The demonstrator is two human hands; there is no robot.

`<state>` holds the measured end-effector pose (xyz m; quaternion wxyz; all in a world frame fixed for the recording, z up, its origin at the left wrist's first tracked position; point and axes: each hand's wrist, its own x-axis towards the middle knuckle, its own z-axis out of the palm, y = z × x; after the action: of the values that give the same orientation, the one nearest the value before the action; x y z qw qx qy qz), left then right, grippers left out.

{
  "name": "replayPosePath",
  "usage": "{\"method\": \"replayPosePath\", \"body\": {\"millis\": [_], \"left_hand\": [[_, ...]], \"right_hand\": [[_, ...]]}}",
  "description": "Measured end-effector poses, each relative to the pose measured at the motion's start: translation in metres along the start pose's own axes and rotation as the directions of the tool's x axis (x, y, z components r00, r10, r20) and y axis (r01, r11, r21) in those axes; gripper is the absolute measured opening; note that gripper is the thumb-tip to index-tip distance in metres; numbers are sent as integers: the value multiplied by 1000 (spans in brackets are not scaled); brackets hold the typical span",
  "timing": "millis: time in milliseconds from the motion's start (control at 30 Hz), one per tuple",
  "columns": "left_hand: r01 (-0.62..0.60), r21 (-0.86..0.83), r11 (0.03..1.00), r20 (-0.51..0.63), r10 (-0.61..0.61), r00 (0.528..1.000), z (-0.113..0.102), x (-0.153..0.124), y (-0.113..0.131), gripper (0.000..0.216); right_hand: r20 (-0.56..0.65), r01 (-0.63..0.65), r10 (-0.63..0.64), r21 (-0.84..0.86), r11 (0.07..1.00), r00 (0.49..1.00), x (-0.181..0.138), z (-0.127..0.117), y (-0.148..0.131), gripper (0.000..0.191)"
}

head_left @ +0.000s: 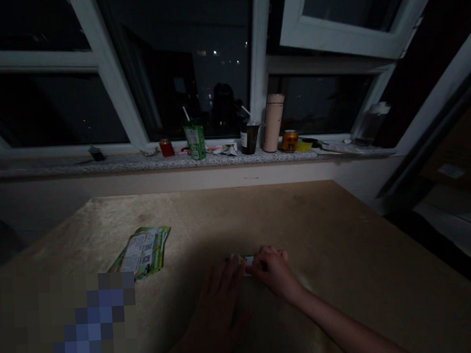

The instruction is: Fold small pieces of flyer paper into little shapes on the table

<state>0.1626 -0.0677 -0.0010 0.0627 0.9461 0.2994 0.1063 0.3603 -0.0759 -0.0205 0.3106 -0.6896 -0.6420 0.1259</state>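
A small, light-coloured packet with green and red print (pixel 248 260) lies on the brown tabletop, mostly covered by my hands. Flat fingers of my left hand (pixel 218 298) stretch forward, their tips resting on the packet's left end. At its right end, my right hand (pixel 274 272) has its fingers curled and pinched on the packet. To the left lies a larger green printed pouch (pixel 147 252), flat on the table and apart from both hands. The dim light hides the packet's finer details.
Along the windowsill (pixel 222 160) behind the table (pixel 300 210) stand a green cup with a straw (pixel 194 140), a dark cup (pixel 250 139), a pink flask (pixel 273 123), a gold can (pixel 289 141), a red jar (pixel 166 148) and a clear bottle (pixel 372 124). The lower left corner is pixelated.
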Motion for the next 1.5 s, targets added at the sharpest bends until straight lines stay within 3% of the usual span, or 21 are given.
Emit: {"method": "replayPosePath", "body": {"millis": [300,700,1500], "left_hand": [[-56,-24,998,103,58,993,1,4,-3,72],[-43,-49,998,101,48,994,5,4,2,78],[-43,-45,998,129,48,990,3,3,4,79]], "right_hand": [[23,12,-11,-61,998,1000,-1,-3,-1,22],[43,251,-254,-381,890,966,-1,7,-1,19],[42,241,-245,-394,887,969,0,10,0,14]]}}
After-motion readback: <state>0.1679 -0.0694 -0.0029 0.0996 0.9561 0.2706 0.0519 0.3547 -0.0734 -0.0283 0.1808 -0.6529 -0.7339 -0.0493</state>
